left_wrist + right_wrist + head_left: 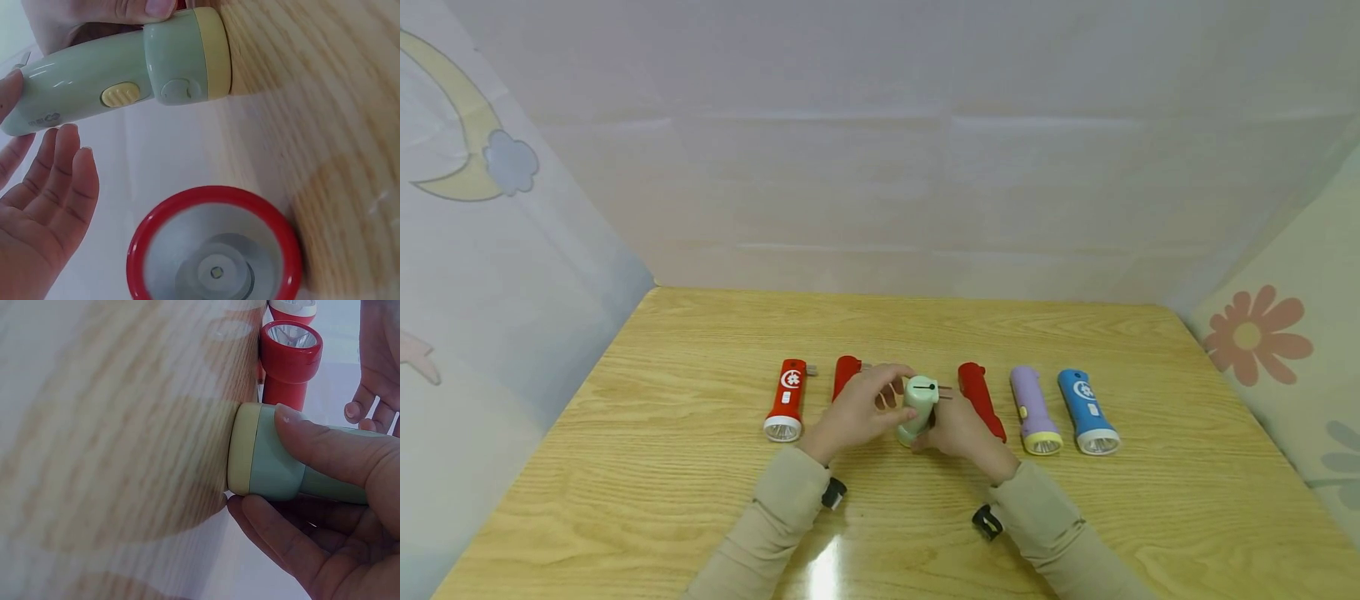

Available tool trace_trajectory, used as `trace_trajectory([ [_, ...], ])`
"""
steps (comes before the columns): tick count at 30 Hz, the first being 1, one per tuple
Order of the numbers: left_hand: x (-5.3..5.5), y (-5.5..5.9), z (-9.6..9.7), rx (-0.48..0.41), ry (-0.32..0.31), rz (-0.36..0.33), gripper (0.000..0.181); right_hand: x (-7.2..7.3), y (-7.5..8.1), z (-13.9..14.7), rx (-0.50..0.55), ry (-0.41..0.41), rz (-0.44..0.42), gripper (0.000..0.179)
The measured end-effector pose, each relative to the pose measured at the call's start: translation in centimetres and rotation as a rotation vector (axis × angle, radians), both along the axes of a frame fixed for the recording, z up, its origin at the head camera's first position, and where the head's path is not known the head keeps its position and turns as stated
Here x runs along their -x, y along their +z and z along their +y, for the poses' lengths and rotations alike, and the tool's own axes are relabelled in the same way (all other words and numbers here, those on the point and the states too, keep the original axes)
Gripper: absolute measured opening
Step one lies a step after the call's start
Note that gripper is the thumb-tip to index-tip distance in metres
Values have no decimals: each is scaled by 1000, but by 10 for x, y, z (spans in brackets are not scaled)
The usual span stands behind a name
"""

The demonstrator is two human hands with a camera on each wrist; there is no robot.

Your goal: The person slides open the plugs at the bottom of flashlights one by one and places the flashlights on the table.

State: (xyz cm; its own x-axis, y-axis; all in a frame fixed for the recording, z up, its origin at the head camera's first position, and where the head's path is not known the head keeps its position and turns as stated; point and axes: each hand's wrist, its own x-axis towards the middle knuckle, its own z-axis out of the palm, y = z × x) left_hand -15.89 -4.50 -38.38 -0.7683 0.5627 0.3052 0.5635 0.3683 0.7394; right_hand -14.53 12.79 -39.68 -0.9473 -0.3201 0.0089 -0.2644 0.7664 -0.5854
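Observation:
A pale green flashlight with a cream rim stands lens-down on the table, its plug prongs out at the upper end. My right hand grips its head; in the right wrist view, the thumb lies along one side and fingers curl at the other. Around the tail, my left hand has its thumb and index finger against the body, while its other fingers stay off it. A yellow slide switch shows on the flashlight's side in the left wrist view.
Left of the hands lie a red-and-white flashlight and a red one, partly hidden. To the right are another red flashlight, a purple one and a blue one. A fabric backdrop surrounds the wooden table.

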Motion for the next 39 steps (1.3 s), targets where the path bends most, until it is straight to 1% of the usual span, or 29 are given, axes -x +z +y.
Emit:
trace_trajectory([
  [5, -1, -1, 1, 16, 19, 16, 38, -1, 1, 0, 5, 1, -6, 55],
  [13, -2, -5, 2, 34, 1, 18, 39, -1, 1, 2, 22, 21, 5, 55],
  [18, -3, -5, 3, 73, 6, 28, 39, -1, 1, 3, 11, 34, 5, 55],
  [24, -4, -4, 4, 117, 32, 69, 40, 0, 1, 5, 15, 35, -20, 54],
  [31, -5, -3, 6, 144, 50, 84, 40, 0, 2, 7, 29, 40, -53, 48],
  [34, -5, -4, 6, 141, 61, 80, 42, 1, 2, 7, 30, 47, -55, 44],
  [39, -3, -5, 5, 128, 80, 51, 42, 1, 2, 8, 21, 62, -52, 40],
])
